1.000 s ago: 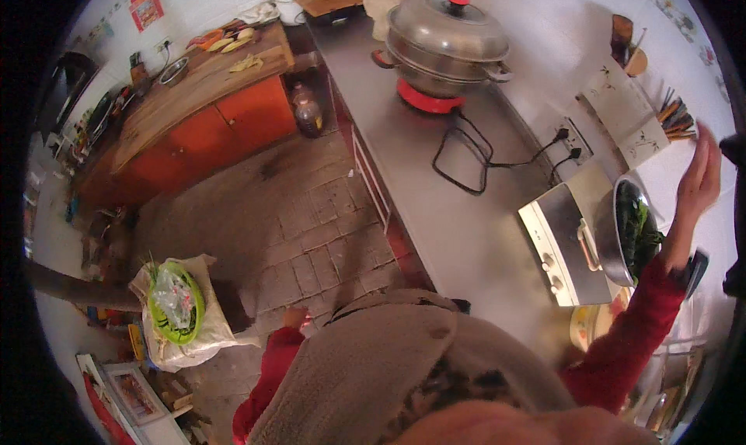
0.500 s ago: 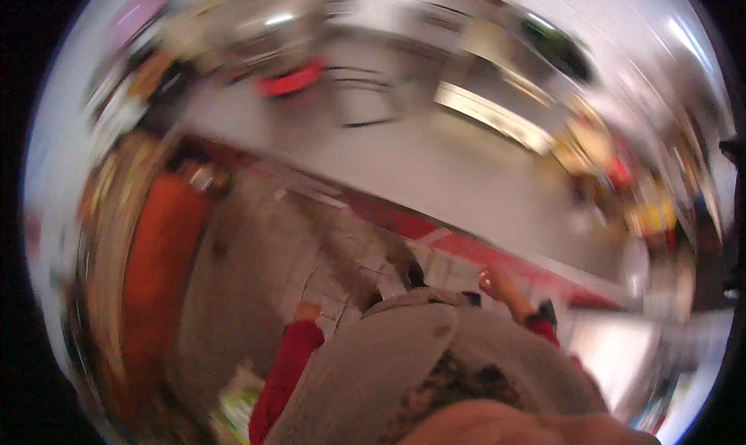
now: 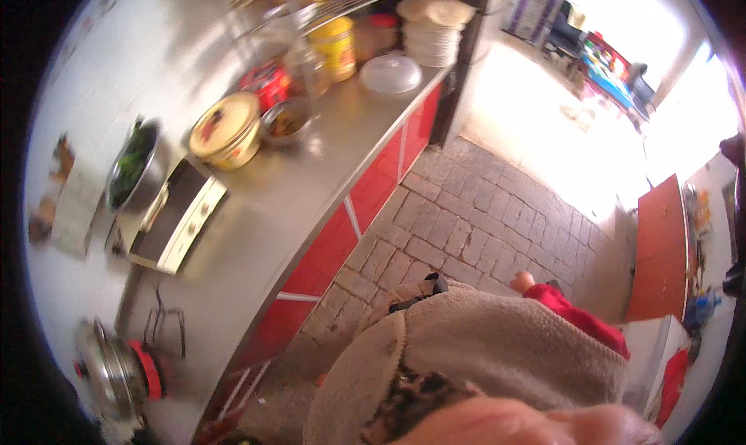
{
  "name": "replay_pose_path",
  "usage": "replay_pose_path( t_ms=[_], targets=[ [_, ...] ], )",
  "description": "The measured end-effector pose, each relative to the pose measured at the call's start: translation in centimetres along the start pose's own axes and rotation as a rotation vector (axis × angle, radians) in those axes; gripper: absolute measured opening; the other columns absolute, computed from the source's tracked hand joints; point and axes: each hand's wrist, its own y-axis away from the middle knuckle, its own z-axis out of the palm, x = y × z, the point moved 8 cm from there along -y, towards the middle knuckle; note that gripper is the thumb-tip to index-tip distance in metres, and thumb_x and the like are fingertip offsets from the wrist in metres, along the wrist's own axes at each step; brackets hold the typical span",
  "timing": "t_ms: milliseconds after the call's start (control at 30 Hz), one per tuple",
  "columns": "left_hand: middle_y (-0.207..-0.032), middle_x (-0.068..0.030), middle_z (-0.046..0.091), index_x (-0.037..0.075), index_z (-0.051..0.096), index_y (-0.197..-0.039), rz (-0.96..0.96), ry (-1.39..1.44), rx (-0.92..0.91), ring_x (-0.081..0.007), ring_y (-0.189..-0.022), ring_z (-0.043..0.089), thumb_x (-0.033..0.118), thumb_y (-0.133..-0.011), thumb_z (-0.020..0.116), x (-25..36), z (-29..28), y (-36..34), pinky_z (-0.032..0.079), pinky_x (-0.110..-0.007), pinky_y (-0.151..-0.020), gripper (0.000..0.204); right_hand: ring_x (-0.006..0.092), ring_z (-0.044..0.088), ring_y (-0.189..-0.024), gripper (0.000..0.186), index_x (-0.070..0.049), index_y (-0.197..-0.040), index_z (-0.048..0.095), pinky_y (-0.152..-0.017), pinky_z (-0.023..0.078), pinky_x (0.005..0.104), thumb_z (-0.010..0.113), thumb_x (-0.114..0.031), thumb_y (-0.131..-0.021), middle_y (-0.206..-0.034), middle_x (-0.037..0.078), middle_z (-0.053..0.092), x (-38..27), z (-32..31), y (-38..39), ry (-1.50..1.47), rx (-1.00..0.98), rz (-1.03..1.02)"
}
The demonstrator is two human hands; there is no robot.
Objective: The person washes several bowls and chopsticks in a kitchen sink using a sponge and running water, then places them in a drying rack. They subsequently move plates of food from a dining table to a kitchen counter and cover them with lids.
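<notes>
My right hand (image 3: 522,282), below a red sleeve, hangs over the brick floor with fingers loosely curled; I see nothing in it. My left hand is largely hidden by my beige jacket; only a small skin-coloured sliver (image 3: 322,380) shows, fingers unreadable. To my left, the steel counter (image 3: 272,204) with red cabinet doors carries a cream appliance (image 3: 185,227), a bowl of greens (image 3: 134,165), a lidded cream pot (image 3: 224,128) and a large steel pot (image 3: 109,371) on a red-rimmed base.
Further along are a bowl (image 3: 284,123), yellow tub (image 3: 336,49), domed lid (image 3: 388,74), plate stack (image 3: 431,41) and rack (image 3: 350,4). The brick floor (image 3: 482,204) leads to a bright doorway. An orange cabinet (image 3: 653,243) and white box-like unit (image 3: 645,359) stand right.
My view has swung round sharply, bringing the doorway and the counter's other end into sight. My right hand, earlier raised with straight fingers near the greens, is now lowered and curled.
</notes>
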Motion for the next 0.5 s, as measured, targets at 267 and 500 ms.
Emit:
replay_pose_path(
  t_ms=[267,500],
  targets=[
    [-0.078,-0.0199,0.060,0.003,0.062,-0.075,0.294,-0.107,-0.082,-0.0355,-0.075,0.058,0.032,-0.071,0.052,28.5,4.2,-6.3,0.043,-0.045,-0.066,0.031,0.0291,0.055,-0.097,0.038,-0.011,-0.100,0.062,-0.082,0.045,0.0347,0.054,-0.033,-0.069,-0.103,0.012,0.059,10.0,4.8,1.3,-0.421,-0.213,0.120],
    [-0.078,-0.0203,0.060,0.002,0.062,-0.074,0.523,-0.398,-0.242,-0.0357,-0.074,0.058,0.030,-0.071,0.052,48.7,13.3,-7.9,0.043,-0.046,-0.065,0.030,0.0256,0.058,-0.092,0.037,-0.011,-0.100,0.062,-0.080,0.046,0.0325,0.060,-0.031,-0.069,-0.097,0.011,0.062,13.8,-0.6,-0.4,-1.111,-0.070,0.434]
  ],
)
